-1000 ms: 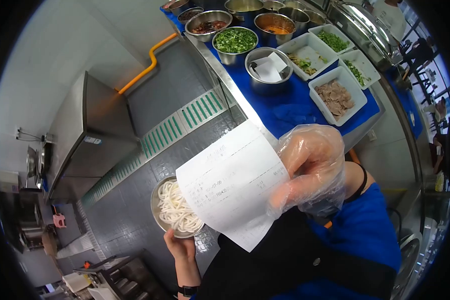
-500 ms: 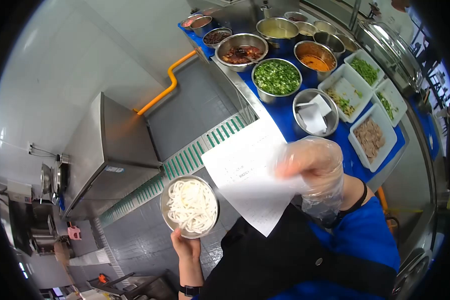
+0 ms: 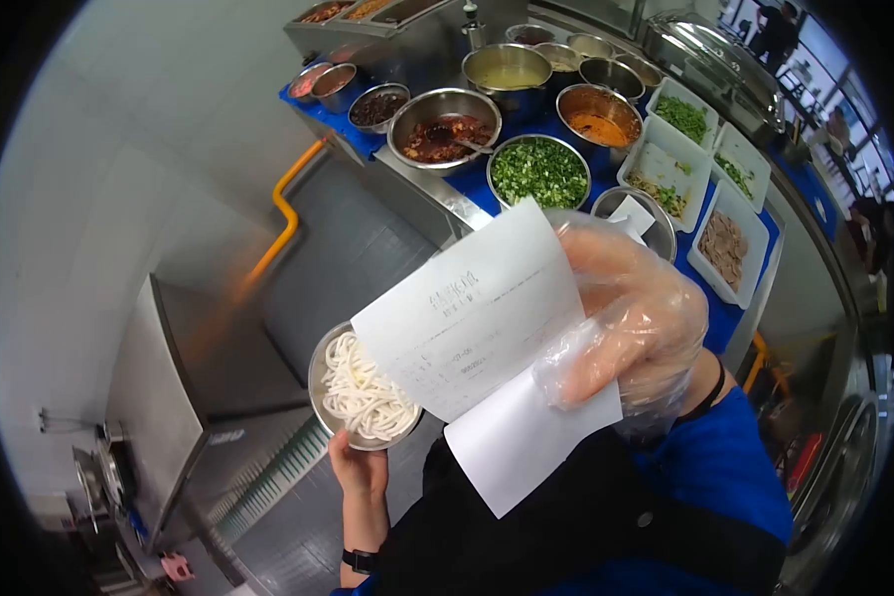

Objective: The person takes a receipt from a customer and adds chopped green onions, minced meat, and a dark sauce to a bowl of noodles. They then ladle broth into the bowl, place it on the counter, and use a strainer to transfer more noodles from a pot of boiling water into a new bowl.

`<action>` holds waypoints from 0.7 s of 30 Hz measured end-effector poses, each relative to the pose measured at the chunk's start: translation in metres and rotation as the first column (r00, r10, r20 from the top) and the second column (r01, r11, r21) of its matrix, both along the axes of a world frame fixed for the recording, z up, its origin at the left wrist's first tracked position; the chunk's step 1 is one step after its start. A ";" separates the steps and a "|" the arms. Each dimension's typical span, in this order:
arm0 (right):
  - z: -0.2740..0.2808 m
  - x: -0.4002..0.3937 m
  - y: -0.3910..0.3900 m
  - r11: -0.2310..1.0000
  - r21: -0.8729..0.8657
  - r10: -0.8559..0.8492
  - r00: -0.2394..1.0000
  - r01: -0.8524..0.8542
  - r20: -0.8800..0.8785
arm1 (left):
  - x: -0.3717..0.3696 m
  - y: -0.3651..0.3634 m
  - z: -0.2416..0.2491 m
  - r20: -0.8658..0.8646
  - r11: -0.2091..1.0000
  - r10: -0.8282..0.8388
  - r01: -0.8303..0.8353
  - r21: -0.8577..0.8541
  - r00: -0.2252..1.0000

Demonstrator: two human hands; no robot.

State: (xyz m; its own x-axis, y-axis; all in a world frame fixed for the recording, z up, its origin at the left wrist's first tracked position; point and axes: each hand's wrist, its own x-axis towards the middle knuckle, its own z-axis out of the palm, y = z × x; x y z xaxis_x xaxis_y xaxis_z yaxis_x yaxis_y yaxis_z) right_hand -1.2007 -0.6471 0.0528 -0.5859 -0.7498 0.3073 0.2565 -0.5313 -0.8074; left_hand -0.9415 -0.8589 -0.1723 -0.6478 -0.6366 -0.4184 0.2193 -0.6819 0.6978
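My left hand [image 3: 361, 472], bare with a dark band at the wrist, grips the lower rim of a metal bowl [image 3: 318, 385], thumb over the edge. Thick white noodles [image 3: 364, 389] fill it. In a clear plastic glove, my right hand [image 3: 638, 308] pinches a printed paper receipt [image 3: 472, 308] between thumb and fingers. The paper has a bend across it, and its lower part hangs down over my dark apron [image 3: 586, 497]. One corner of the receipt covers the bowl's right edge. The fingers beneath the bowl are hidden.
On the blue-covered counter stand bowls of chopped green onion [image 3: 538, 174], dark red sauce [image 3: 447, 137] and orange sauce [image 3: 601, 127]. White tubs hold sliced meat [image 3: 725, 248] and greens. A bowl with paper slips [image 3: 634, 214] sits behind my right hand. A steel cabinet [image 3: 159, 368] is at left.
My right hand has raised and turned the receipt, so its print shows more clearly and it overlaps the bowl's edge. The view has shifted. Both hands keep their hold.
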 end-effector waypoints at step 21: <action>-0.087 -0.059 0.052 0.129 0.310 -0.869 0.258 0.942 -0.423 | -0.157 -0.141 0.043 0.028 0.880 -0.474 0.471 0.061 0.880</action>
